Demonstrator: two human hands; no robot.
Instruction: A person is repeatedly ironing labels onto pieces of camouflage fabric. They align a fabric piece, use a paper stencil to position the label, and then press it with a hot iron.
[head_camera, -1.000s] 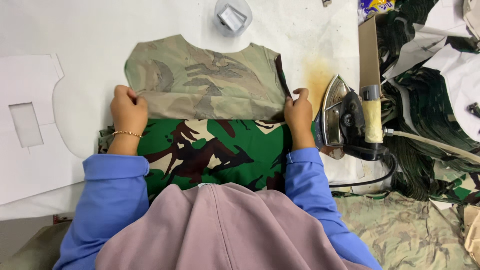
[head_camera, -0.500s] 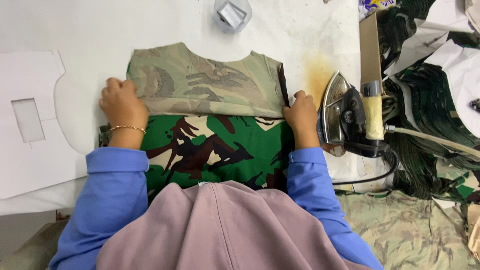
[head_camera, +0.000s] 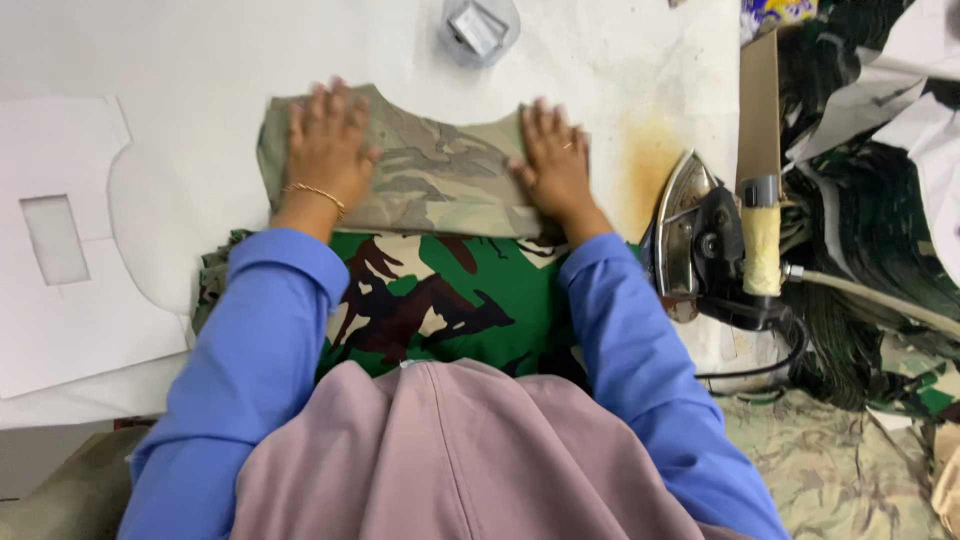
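Head view: left hand (head_camera: 325, 150) and right hand (head_camera: 553, 165) pressed flat, fingers spread, on pale camouflage fabric piece (head_camera: 435, 170) folded over green camouflage cloth (head_camera: 440, 300), white padded table (head_camera: 200, 60), metal iron (head_camera: 700, 235) upright at right, small grey container (head_camera: 478, 28), contents unclear.

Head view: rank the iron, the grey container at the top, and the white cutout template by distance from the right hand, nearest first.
From the right hand:
1. Iron, just to its right, resting tipped up on the white table.
2. Grey container, up and slightly left, at the table's far edge.
3. White cutout template, far left, beyond the left hand.
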